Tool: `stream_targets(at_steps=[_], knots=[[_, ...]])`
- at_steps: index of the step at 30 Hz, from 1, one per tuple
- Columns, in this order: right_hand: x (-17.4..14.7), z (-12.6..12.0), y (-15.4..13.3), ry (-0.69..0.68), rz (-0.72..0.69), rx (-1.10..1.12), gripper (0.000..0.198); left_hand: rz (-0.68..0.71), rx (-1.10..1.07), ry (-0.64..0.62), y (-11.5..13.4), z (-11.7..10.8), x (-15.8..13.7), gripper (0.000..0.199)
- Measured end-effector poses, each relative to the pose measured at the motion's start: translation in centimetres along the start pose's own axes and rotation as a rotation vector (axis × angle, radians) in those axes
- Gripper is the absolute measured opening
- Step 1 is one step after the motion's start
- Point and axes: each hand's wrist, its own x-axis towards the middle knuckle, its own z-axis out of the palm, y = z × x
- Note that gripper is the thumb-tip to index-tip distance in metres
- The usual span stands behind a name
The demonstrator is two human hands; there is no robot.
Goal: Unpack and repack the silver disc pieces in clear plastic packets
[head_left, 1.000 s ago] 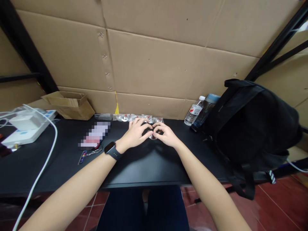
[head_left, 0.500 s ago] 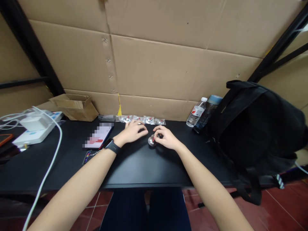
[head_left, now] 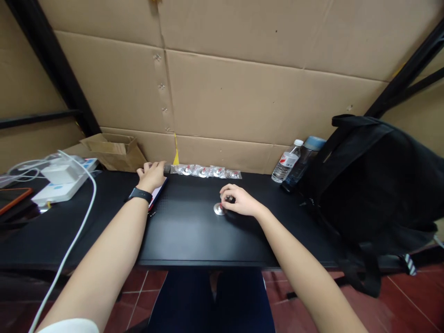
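Near the middle of the black desk, my right hand [head_left: 240, 200] is closed, thumb and fingertips together at the red centre of a round silver metal disc [head_left: 219, 209]. The disc rests on the desktop, and the fingers hide part of it. My left hand [head_left: 151, 177], with a black watch [head_left: 139, 196] on the wrist, reaches over a phone [head_left: 157, 194] toward the back of the desk. Its fingers are apart, close to a clear plastic bag [head_left: 167, 169]. Several similar silver discs with red centres in clear packets [head_left: 203, 172] lie in a row along the cardboard wall.
An open brown paper box [head_left: 120, 155] stands at the back left, beside a white power strip [head_left: 65, 185] with white cables. A water bottle [head_left: 286, 162], a blue-lidded bottle [head_left: 305, 162] and a black backpack [head_left: 371, 185] occupy the right side.
My left hand has moved left, from beside the disc to above the phone, and the packets show more fully. My right hand stays at the disc.
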Motion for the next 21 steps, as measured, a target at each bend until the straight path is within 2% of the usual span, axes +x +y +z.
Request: stream_targets(at_steps=[7, 14, 16, 21], knots=[[-0.2, -0.2, 1.5, 0.119, 0.047, -0.009, 0.01, -0.047, 0.057, 0.162, 1.1, -1.6, -0.9, 0.037], [-0.2, 0.0, 2.5, 0.158, 0.092, -0.069, 0.015, -0.032, -0.005, 0.302, 2.3, -2.8, -1.4, 0.035], [-0.2, 0.0, 2.4, 0.14, 0.1, -0.069, 0.016, -0.039, 0.013, 0.273, 2.0, -2.9, -1.4, 0.036], [-0.4, -0.1, 2.2, 0.092, 0.115, -0.066, 0.014, -0.077, 0.029, 0.105, 1.1, -3.2, -1.1, 0.042]])
